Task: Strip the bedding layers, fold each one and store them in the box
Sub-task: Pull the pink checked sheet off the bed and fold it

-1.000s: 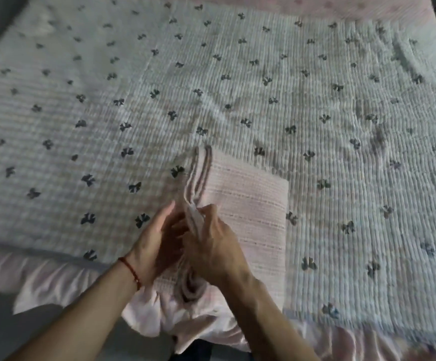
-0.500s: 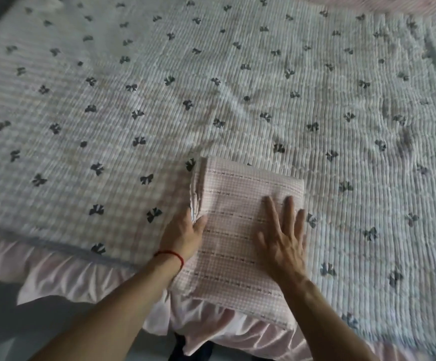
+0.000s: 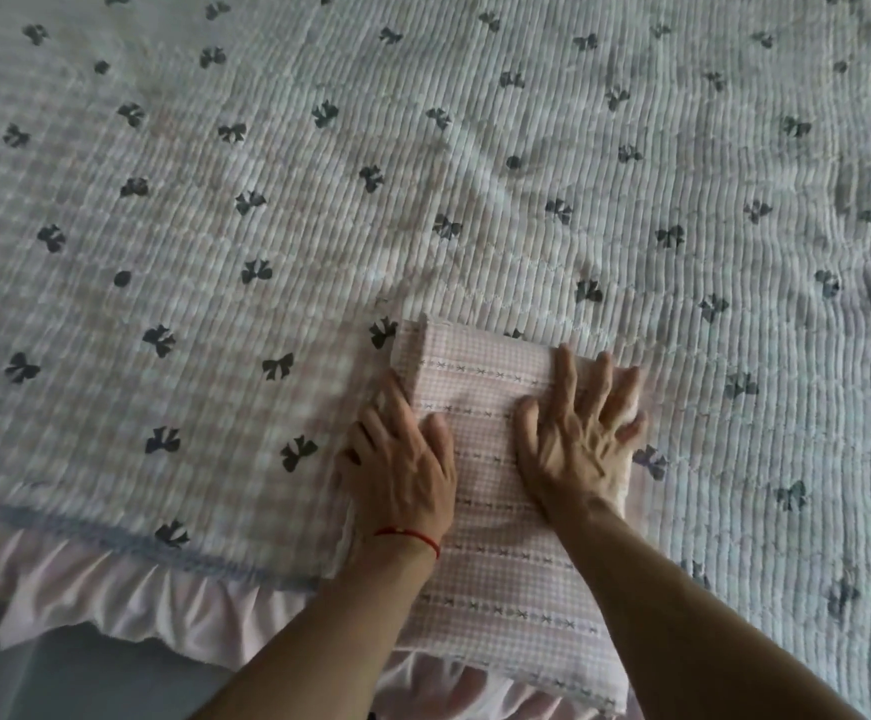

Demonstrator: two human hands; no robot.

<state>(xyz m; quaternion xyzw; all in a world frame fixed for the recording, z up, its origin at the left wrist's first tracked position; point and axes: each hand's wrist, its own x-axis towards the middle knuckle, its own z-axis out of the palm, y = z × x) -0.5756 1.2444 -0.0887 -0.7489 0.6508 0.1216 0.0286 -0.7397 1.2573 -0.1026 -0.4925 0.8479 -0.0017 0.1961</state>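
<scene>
Only the head view to go on here, so: the folded pink gingham sheet is sitting at the near edge of the bed, on top of the white quilt, with its near end hanging slightly over the pink ruffled bed skirt. Left hand is laid flat along the bundle's left side with the fingers fairly straight, not clamped on anything, just pressing. Right hand is spread wide on the top right corner, fingers apart, flat on the fabric, also gripping nothing. Biggest risk imo is that the bundle is a stack of thin layers, so if it gets lifted from one side only, the folds will probably slide open and flop. It's also close enough to the edge that a careless push toward the body could tip it off onto the floor. Texture-wise the sheet looks thin and smooth, small checks with embroidered stripe rows, folded to a neat rectangle with a thick layered edge on the left. The quilt is puffy and ribbed with little dark bows, so not a firm base for pressing creases. No box visible anywhere in this shot.
</scene>
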